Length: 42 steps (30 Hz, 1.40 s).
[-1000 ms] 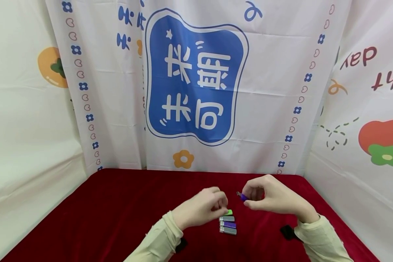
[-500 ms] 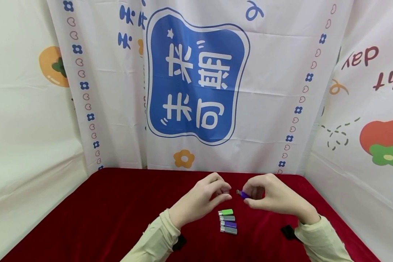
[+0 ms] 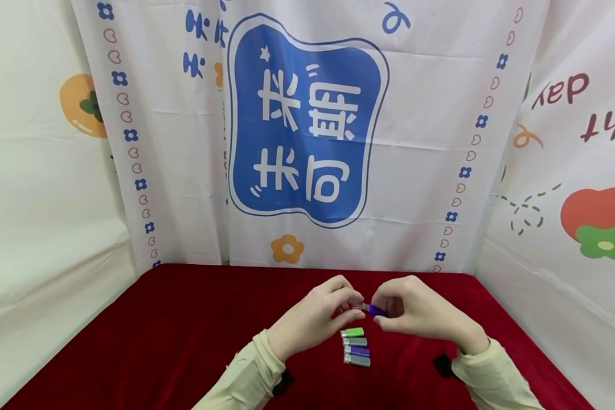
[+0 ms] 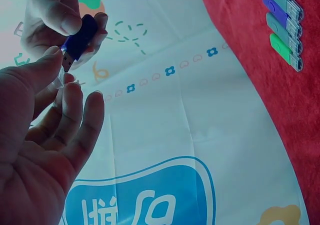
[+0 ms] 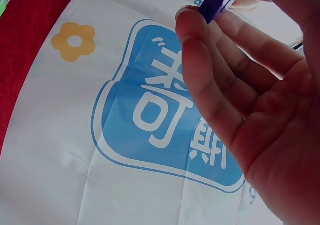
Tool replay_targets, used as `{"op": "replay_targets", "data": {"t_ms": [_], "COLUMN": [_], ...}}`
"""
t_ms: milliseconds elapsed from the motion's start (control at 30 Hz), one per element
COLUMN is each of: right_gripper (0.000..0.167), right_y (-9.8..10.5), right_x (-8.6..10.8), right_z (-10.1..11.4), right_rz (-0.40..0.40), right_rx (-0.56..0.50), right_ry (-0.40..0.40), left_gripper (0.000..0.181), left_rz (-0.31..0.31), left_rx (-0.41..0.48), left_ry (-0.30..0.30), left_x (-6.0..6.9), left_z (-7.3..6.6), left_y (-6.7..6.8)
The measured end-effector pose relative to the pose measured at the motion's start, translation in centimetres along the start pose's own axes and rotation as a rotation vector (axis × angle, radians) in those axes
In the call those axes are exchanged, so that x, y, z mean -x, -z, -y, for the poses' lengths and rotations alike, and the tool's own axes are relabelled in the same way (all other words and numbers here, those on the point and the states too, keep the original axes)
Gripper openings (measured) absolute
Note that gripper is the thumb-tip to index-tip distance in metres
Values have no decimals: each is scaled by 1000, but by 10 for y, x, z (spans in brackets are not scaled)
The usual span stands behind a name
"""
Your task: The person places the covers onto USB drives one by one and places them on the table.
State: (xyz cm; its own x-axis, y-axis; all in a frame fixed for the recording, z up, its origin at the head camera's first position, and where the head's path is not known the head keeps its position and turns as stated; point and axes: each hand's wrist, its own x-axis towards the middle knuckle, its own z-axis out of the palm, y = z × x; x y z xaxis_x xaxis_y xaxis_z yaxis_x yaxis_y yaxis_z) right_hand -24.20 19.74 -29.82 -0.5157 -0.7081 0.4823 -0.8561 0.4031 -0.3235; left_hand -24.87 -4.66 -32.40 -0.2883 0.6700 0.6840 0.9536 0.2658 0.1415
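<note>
Pinched between thumb and fingers of my right hand (image 3: 425, 313) is a purple USB flash drive (image 3: 376, 310), its metal plug bare and pointing left. My left hand (image 3: 312, 313) pinches a small clear cap (image 4: 60, 80) right at the tip of that plug. How far the plug sits inside the cap is hard to tell. In the right wrist view the purple body (image 5: 216, 6) shows between thumb and fingertips, the plug hidden. Below the hands lie several capped drives in a row: a green drive (image 3: 355, 332), a purple drive (image 3: 359, 352) and grey ones (image 3: 357, 361).
A dark red cloth (image 3: 210, 330) covers the table. Printed white curtains (image 3: 415, 142) hang behind it and along both sides. Dark wrist straps (image 3: 443, 365) show at the sleeves.
My left hand has risen from over the green drive, bringing the clear cap up to the purple drive. The right hand has shifted slightly left, so plug and cap meet.
</note>
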Motion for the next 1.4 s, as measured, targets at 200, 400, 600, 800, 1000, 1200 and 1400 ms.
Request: {"op": "replay_targets", "data": {"t_ms": [200,400,600,800,1000,1200,1400], "right_gripper": [23,25,24,23,24,23,23], "right_y": [-1,-2,-4,-4,-4,-5,-5], "right_x": [-1,-1,-2,-3,-3,-3,-3], "right_z": [-1,0,2,4,3,3,3], "right_rz": [-1,15,25,34,28,30,39], "right_rx": [10,3,38,43,32,17,3], "right_ry": [25,25,2,9,28,37,37], "left_gripper": [16,14,13,13,14,17,19], "left_rz": [24,57,75,92,92,78,69], "left_rx": [3,4,5,-9,-39,-115,-146], "left_ry": [11,28,21,12,30,78,113], "left_x": [0,1,3,3,2,3,3], "left_z": [0,-2,-1,-2,-2,-4,-5], "left_y": [1,1,-1,-2,-1,0,1]}}
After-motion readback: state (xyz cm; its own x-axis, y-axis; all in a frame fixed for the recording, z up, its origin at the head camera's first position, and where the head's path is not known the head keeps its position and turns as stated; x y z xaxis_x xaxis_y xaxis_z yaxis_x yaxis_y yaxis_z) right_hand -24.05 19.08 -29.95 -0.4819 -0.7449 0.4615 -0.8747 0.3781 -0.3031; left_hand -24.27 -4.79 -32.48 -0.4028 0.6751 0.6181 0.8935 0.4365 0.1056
